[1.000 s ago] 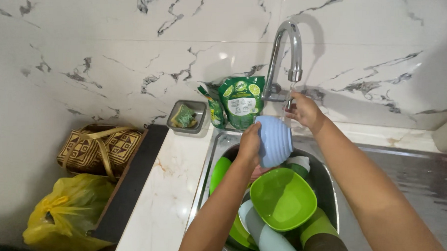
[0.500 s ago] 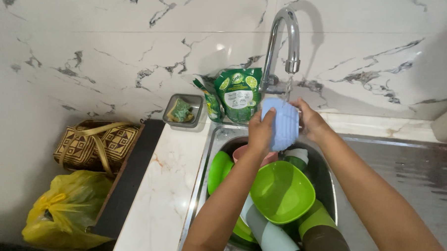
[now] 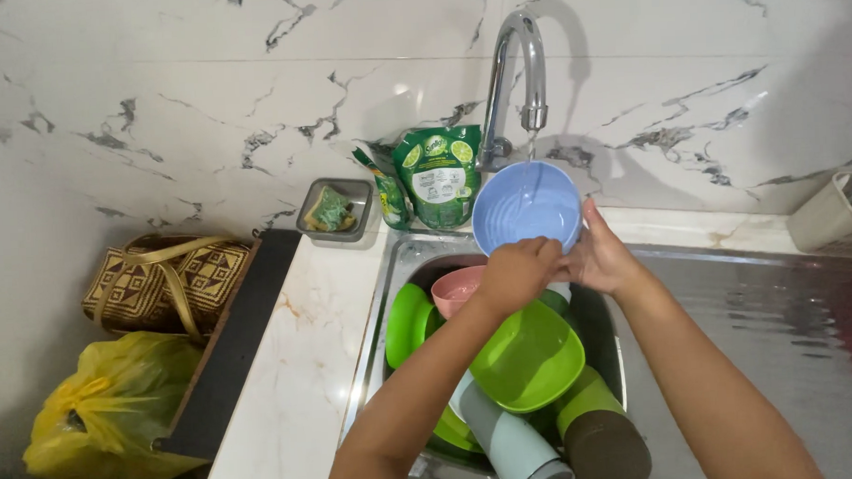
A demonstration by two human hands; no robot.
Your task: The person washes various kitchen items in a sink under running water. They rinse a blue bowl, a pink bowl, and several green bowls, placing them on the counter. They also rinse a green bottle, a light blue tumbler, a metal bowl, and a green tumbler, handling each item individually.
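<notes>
Blue bowl (image 3: pixel 526 208): turned since the earlier frame, opening now facing up under the tap (image 3: pixel 524 66), above the sink's back edge. Left hand (image 3: pixel 514 272) and right hand (image 3: pixel 604 258): fingers closed on its rim.

bowl (image 3: pixel 525 208) under tap (image 3: pixel 533 113), dishes (image 3: pixel 525 359) in sink (image 3: pixel 394 278) below
</notes>
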